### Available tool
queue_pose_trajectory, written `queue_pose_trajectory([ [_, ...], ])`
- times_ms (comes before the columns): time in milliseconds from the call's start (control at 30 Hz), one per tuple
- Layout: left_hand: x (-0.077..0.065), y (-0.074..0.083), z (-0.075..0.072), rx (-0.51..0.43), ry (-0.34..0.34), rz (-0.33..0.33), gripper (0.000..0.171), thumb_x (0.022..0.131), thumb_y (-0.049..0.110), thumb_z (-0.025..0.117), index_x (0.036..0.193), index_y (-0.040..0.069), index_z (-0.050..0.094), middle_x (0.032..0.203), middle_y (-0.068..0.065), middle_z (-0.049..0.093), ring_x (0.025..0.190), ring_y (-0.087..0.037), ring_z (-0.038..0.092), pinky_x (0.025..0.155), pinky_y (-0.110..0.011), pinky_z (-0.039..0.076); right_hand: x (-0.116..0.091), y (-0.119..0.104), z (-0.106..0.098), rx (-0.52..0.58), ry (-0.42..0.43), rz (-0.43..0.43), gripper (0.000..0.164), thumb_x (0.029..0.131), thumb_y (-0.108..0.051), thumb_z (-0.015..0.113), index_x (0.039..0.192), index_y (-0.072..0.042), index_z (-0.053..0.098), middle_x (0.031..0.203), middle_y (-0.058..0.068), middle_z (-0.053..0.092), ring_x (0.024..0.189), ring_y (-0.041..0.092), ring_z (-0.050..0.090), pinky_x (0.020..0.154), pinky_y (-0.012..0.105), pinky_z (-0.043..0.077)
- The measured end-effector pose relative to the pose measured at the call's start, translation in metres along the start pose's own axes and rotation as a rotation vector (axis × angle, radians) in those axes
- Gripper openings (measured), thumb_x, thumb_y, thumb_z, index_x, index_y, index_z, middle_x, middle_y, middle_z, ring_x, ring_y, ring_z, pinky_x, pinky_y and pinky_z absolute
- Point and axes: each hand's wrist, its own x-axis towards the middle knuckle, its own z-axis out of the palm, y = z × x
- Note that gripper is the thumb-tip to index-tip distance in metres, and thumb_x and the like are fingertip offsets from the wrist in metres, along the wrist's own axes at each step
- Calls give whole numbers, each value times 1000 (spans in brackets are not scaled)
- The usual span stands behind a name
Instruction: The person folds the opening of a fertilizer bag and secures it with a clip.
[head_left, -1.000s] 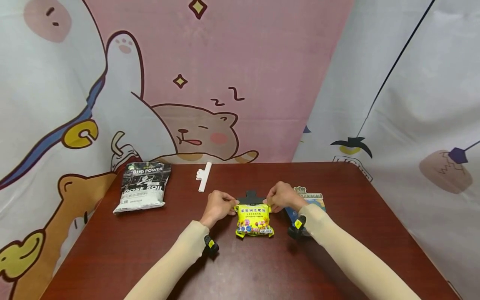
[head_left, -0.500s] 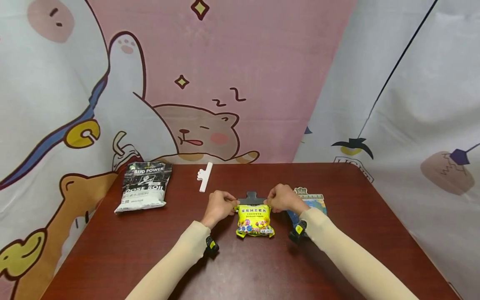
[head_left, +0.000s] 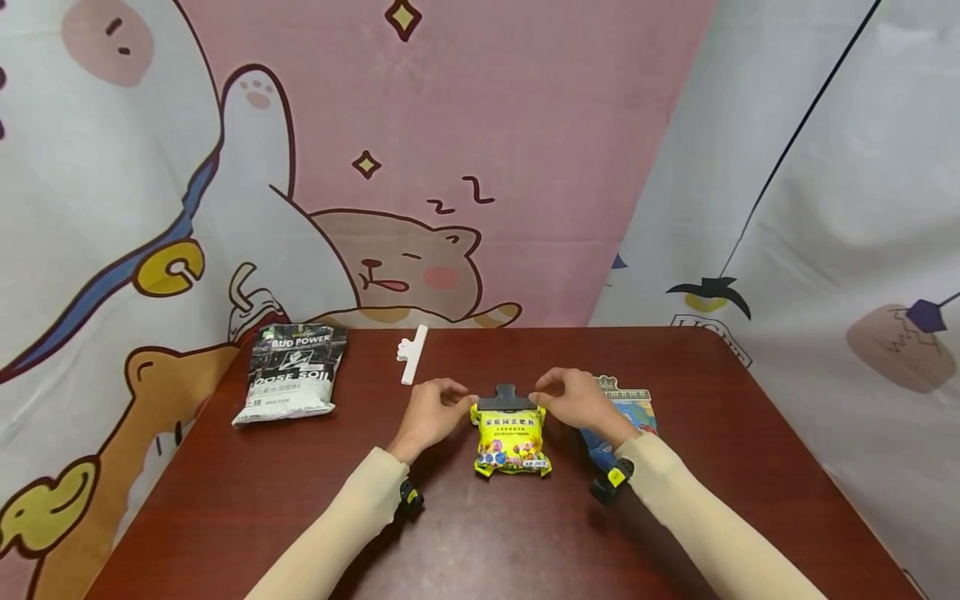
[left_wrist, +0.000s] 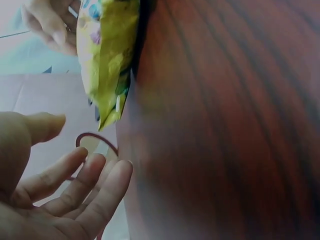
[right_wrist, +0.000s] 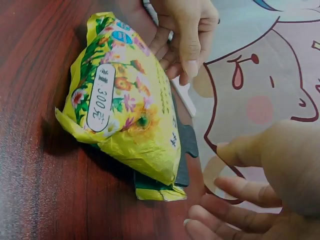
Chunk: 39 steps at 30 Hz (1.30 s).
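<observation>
A small yellow fertilizer bag (head_left: 512, 442) with printed flowers lies in the middle of the table, a dark clip (head_left: 506, 400) across its top end. In the right wrist view the bag (right_wrist: 125, 110) looks plump, and the clip (right_wrist: 189, 142) shows behind it. My left hand (head_left: 432, 414) is at the clip's left end, fingers loosely bent; in the left wrist view this hand (left_wrist: 65, 185) is apart from the bag (left_wrist: 111, 55) and holds nothing. On the other side is my right hand (head_left: 576, 402); its fingers, seen in the right wrist view, are spread and grip nothing.
A black-and-white bag marked loose soil (head_left: 291, 375) stands at the back left. Near it lies a white clip (head_left: 412, 357). Partly behind my right forearm is a blue packet (head_left: 637, 414) with a piano-key top piece (head_left: 626, 393). A printed cloth hangs behind the table.
Both hands have loosened from the clip's ends, and their fingers have opened. My wrists have drawn a little outward. The bag and clip stay in place; the view has shifted slightly.
</observation>
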Motion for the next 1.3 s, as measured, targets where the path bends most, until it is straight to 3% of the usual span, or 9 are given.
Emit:
queue_pose_trajectory([
  [167, 1, -5, -13, 7, 32, -7, 28, 93, 34, 77, 106, 10, 77, 100, -5, 74, 85, -17, 71, 76, -34, 59, -10, -1, -3, 6, 11, -106, 29, 96, -30, 73, 119, -12, 71, 114, 5, 73, 101, 22, 67, 82, 40, 58],
  [433, 4, -16, -43, 15, 50, -17, 39, 94, 39, 74, 118, 8, 74, 116, -8, 73, 103, -28, 72, 89, -45, 59, -24, -2, -4, -69, -19, -318, 38, 92, -27, 77, 126, -12, 70, 128, 5, 69, 121, 31, 65, 102, 57, 52],
  [733, 6, -33, -85, 93, 101, -16, 37, 96, 35, 73, 121, 8, 72, 122, -12, 72, 102, -27, 73, 89, -45, 59, -39, -6, 7, -202, -79, -452, 54, 87, -33, 79, 136, -17, 66, 143, 1, 61, 135, 26, 56, 109, 56, 48],
  [1067, 9, -60, -131, 226, 103, -23, 49, 99, 43, 67, 132, 7, 66, 136, -19, 63, 120, -40, 64, 96, -54, 54, -51, -5, 23, -233, -80, -494, 55, 91, -34, 78, 142, -20, 62, 150, 4, 57, 137, 26, 54, 104, 52, 52],
  [1300, 12, -80, -163, 346, 53, -31, 58, 101, 41, 64, 143, 2, 57, 148, -28, 52, 139, -49, 45, 111, -67, 39, -50, -3, 29, -228, -62, -494, 52, 92, -32, 78, 140, -19, 64, 148, 5, 58, 135, 26, 55, 102, 50, 53],
])
